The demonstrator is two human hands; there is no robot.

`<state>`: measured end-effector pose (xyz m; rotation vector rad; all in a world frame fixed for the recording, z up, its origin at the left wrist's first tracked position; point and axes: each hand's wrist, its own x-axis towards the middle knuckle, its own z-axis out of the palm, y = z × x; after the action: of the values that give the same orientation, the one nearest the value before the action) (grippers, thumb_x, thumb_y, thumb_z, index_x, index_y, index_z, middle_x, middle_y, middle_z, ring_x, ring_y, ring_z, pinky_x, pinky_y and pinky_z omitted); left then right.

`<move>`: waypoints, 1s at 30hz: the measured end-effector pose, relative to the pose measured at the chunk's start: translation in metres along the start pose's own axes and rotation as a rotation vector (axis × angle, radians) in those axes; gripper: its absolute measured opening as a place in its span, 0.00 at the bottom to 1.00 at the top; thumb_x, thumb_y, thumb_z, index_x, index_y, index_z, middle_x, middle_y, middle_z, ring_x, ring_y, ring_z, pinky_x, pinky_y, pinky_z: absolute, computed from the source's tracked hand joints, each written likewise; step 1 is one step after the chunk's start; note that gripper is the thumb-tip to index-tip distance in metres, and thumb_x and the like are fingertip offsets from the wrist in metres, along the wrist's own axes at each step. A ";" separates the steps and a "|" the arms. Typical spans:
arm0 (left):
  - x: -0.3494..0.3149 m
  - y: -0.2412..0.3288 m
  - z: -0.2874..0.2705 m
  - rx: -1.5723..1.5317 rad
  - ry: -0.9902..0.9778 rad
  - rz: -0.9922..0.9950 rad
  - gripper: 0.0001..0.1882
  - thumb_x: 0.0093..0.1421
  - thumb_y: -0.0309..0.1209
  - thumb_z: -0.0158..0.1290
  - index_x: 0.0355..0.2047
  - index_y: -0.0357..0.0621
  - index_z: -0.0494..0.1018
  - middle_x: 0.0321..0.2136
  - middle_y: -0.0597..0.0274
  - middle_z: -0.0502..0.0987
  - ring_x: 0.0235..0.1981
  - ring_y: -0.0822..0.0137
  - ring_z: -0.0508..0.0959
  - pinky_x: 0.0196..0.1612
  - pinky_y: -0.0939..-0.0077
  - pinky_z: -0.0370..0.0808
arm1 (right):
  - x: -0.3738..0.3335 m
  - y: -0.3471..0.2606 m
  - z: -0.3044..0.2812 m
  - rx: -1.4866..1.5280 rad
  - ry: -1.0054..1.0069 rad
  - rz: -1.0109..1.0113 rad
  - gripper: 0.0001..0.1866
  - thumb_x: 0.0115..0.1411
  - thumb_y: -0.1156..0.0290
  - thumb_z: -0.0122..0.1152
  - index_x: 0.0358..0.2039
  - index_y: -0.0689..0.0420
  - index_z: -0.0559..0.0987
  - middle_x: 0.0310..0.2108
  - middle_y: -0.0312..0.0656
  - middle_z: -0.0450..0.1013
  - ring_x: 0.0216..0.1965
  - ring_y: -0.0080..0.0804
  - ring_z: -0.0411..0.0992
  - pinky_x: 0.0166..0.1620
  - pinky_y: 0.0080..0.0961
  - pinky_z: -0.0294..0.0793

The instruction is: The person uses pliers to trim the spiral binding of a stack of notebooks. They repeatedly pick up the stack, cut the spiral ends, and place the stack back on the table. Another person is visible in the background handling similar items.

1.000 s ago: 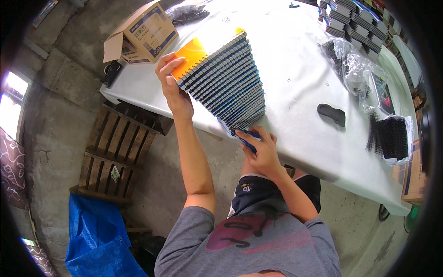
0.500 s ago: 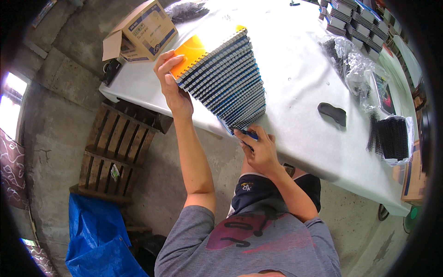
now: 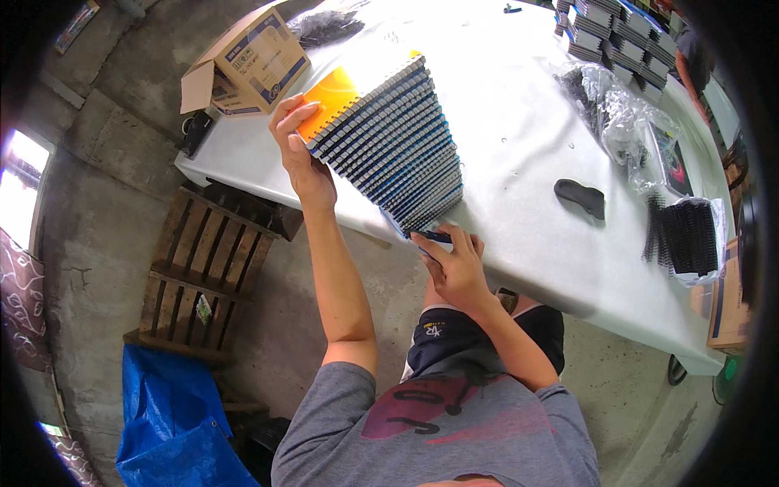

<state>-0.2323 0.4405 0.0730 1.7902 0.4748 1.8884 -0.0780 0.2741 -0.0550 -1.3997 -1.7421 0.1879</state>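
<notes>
A tall stack of spiral-bound notebooks (image 3: 389, 142) stands at the near edge of the white table, its black wire bindings facing me. The top notebook has an orange cover (image 3: 334, 91). My left hand (image 3: 302, 150) grips the stack's upper left corner, fingers over the cover and thumb against the side. At the lowest notebooks' near corner, my right hand (image 3: 459, 264) is closed around a small hand tool with dark blue handles (image 3: 436, 237). The tool's tip is at the end of the bindings; its jaws are too small to make out.
On the white table (image 3: 519, 211) are an open cardboard box (image 3: 256, 61), a black curved object (image 3: 580, 199), clear plastic wrapping (image 3: 621, 122), black binding combs (image 3: 690, 239) and more stacked notebooks (image 3: 617, 40). Wooden pallets (image 3: 199, 276) and a blue tarp (image 3: 178, 414) lie left. Another person's arm (image 3: 691, 81) shows far right.
The tool's handles in my right hand look closer together. My left hand stays on the stack. Another person's arm has come into view at the far right.
</notes>
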 end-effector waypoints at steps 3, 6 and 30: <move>0.001 -0.001 0.000 0.010 -0.004 0.015 0.27 0.64 0.54 0.36 0.46 0.44 0.68 0.52 0.58 0.62 0.57 0.66 0.62 0.61 0.71 0.62 | -0.003 0.003 0.005 -0.056 0.044 -0.047 0.18 0.56 0.67 0.56 0.49 0.43 0.77 0.46 0.46 0.65 0.48 0.39 0.63 0.52 0.40 0.53; 0.001 -0.001 0.000 0.011 -0.005 0.015 0.26 0.64 0.54 0.36 0.46 0.45 0.68 0.52 0.58 0.62 0.57 0.66 0.62 0.60 0.71 0.63 | 0.000 0.004 0.007 -0.087 0.051 -0.074 0.18 0.57 0.67 0.55 0.49 0.44 0.77 0.46 0.46 0.65 0.48 0.39 0.63 0.53 0.42 0.52; 0.001 -0.001 -0.001 0.015 -0.015 0.001 0.27 0.63 0.55 0.36 0.46 0.46 0.68 0.52 0.58 0.62 0.57 0.67 0.63 0.60 0.71 0.64 | 0.013 0.003 -0.009 0.139 -0.146 0.132 0.18 0.56 0.71 0.56 0.48 0.43 0.78 0.39 0.46 0.69 0.38 0.39 0.69 0.45 0.39 0.62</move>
<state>-0.2334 0.4421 0.0735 1.8134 0.4841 1.8760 -0.0690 0.2831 -0.0443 -1.4292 -1.7191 0.4849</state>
